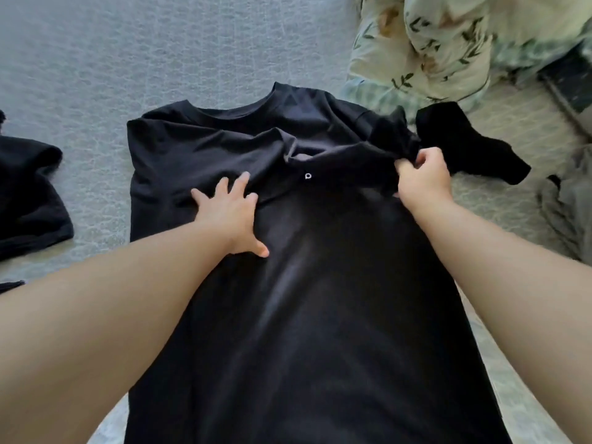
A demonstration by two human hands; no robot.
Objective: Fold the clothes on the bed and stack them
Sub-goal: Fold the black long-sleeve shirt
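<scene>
Bedding fills the view: a pale grey bed [80, 59] carries the black T-shirt [304, 299], which lies spread flat with its collar at the far end and its hem running out of view toward the person, so its long axis runs straight away from the body. Beyond the gripping hand, up and to its right, a floral duvet [448, 36] is bunched, and just past the knuckles lies another dark garment [467, 142], loose and unfolded; a grey piece [570, 206] sits further right of it. Well to the left of the grip, a black garment [28, 193] rests near the bed's edge; whether it is folded cannot be told. The right hand [423, 177] pinches the shirt's right sleeve, fingers curled into the cloth and drawing it inward over the chest, while the left hand [229, 213], across the shirt from the grip, presses flat with fingers spread wide, holding nothing. Judged from this, the task is at an early stage: this shirt has its first sleeve fold in hand, the body fold is not yet done, and at least two pieces still await folding and stacking.
</scene>
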